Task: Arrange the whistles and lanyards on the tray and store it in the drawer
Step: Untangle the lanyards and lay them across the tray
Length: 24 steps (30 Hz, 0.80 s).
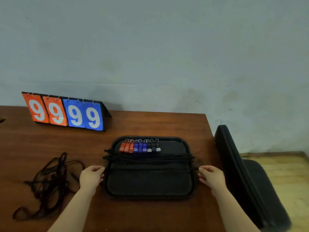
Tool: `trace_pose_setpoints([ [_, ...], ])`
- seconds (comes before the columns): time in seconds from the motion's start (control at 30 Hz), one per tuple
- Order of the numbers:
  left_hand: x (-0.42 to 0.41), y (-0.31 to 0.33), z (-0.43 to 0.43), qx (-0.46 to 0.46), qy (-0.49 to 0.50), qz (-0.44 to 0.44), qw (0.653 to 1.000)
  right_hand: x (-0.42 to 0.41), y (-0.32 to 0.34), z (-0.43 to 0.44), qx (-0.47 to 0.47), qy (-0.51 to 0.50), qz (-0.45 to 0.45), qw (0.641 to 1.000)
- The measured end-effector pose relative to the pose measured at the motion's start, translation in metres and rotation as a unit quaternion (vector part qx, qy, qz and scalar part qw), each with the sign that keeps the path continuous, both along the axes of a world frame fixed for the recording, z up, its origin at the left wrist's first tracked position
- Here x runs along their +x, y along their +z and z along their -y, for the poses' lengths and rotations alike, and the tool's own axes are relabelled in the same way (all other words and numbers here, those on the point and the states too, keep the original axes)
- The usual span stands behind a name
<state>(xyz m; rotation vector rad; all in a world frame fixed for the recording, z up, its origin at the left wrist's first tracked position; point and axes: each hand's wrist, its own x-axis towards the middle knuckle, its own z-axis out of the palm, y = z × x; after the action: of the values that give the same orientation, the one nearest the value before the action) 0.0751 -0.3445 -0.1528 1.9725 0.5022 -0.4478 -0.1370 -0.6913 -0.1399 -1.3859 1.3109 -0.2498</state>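
One brown counter (150, 124) carries everything, with a black chair (242, 173) just beside its right end. The black tray (148, 195) lies near the front edge, between the person's arms, within easy reach. Behind and to the left stands a flip scoreboard (65, 113) showing four nines.

A loose tangle of lanyards (48, 183) waits on the counter left of the tray, probably the unsorted stock. The left hand (91, 176) and right hand (211, 177) sit at opposite side rims, fingers curled, and appear to pinch the ends of a stretched lanyard (150, 168) pulled taut so it lies straight across. Several laid lanyards (148, 158) already run side to side just beyond it.

Nine whistles (139, 147) line the far rim by colour, orange, blue, then black, rings pointing away.
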Motion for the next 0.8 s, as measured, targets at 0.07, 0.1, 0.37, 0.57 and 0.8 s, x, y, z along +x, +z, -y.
trace_pose_setpoints([
  [0.07, 0.004, -0.003, 0.002, 0.007, 0.008, 0.006, 1.0, 0.007, -0.003, 0.002, 0.004, 0.003, -0.01, 1.0],
  [0.1, 0.005, -0.004, 0.003, 0.007, 0.013, 0.008, 1.0, 0.01, -0.005, 0.003, 0.003, 0.003, -0.015, 1.0],
  [0.37, 0.016, -0.009, 0.009, -0.003, 0.054, 0.003, 0.999, 0.028, -0.012, 0.007, 0.015, -0.018, -0.018, 1.0],
  [0.57, 0.021, -0.008, 0.011, -0.011, 0.053, 0.004, 0.999, 0.032, -0.014, 0.006, 0.002, -0.029, -0.028, 0.999],
  [0.8, 0.013, -0.002, 0.01, -0.048, 0.085, 0.004, 0.995, 0.029, -0.007, -0.001, -0.008, -0.053, -0.018, 0.998],
])
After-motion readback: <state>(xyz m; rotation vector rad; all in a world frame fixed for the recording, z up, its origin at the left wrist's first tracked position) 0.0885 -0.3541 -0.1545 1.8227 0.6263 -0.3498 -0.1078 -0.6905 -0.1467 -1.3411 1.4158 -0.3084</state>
